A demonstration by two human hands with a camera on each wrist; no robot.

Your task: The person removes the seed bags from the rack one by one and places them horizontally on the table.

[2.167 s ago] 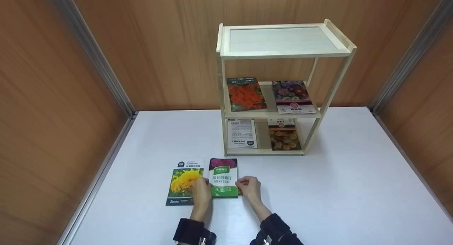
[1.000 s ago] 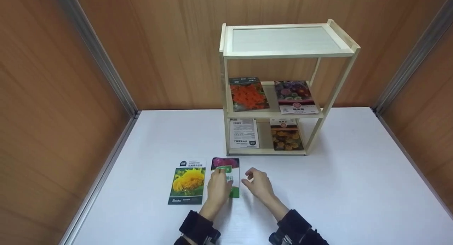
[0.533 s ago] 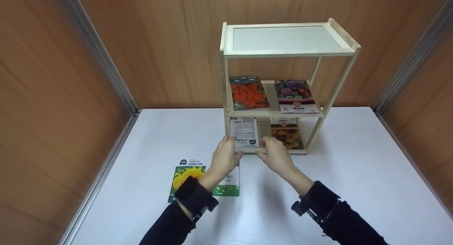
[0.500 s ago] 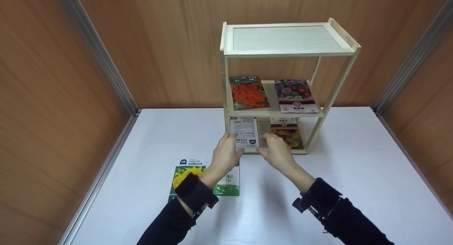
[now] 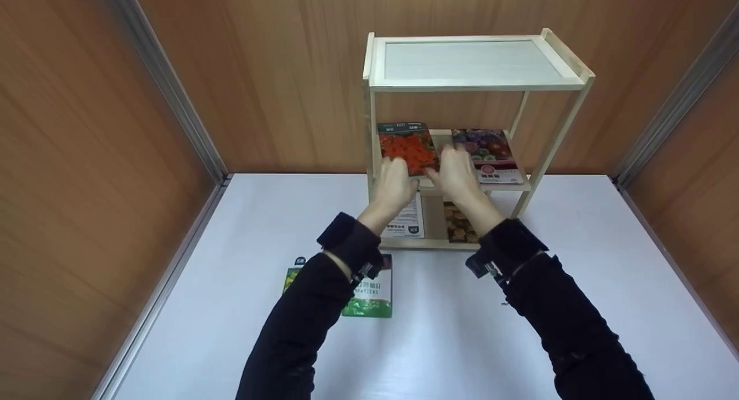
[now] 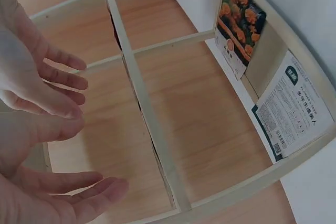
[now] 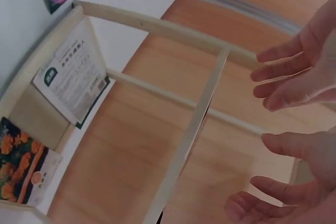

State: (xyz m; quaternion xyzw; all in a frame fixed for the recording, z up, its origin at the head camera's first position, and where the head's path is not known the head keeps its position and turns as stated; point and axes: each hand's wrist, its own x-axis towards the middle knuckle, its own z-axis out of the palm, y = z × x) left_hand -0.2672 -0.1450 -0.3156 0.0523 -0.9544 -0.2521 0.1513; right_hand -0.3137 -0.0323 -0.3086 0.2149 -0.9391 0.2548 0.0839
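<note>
Orange petals fill the front of the seed packet (image 5: 407, 148) I am going for, lying on the middle shelf of the pale wooden rack (image 5: 568, 126). My left hand (image 5: 394, 182) sits at the packet's near left corner and my right hand (image 5: 455, 170) at its near right edge; both have their fingers spread and nearly straight, with nothing pinched between them yet, as the two wrist views also show. Whether any fingertip already touches the packet I cannot tell from the head view.

I judge this to be the reach-and-grasp step: hands arrived at the shelf, grip not yet made. The next move calls for sliding the packet toward me off the shelf lip, then closing thumb and fingers on its near edge from both sides.

Just right of my right hand lies a purple-flowered packet (image 5: 489, 153), close enough that I should keep those fingers from dragging it. Below my hands, on the bottom shelf, sit a white printed packet (image 5: 406, 220) and a marigold packet (image 5: 459, 224). Behind my left wrist, on the white table (image 5: 577, 284), a green packet (image 5: 372, 293) lies flat.
</note>
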